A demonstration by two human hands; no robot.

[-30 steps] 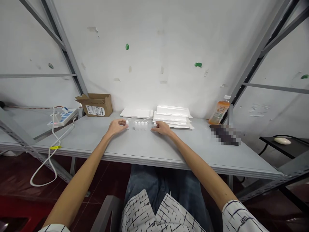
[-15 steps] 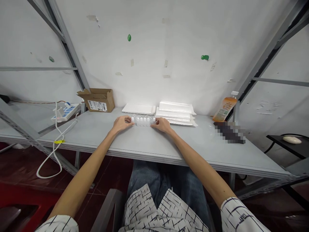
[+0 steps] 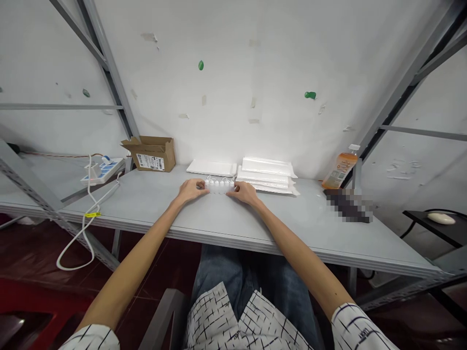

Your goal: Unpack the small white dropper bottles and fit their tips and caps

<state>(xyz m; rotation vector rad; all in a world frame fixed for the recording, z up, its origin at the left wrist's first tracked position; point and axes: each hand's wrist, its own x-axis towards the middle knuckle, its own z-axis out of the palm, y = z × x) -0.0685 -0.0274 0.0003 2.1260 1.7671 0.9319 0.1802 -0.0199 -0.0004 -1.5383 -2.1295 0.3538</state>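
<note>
left hand narrow, cupped on end of white plastic bottles | right hand same, far end | squeezed together, probably for lining up

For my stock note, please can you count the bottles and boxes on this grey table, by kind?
Small white plastic bottles: at least 5 (the left hand and right hand cover the row's ends)
Orange drink bottle: 1
Cardboard box: 1
Total: at least 7
</note>
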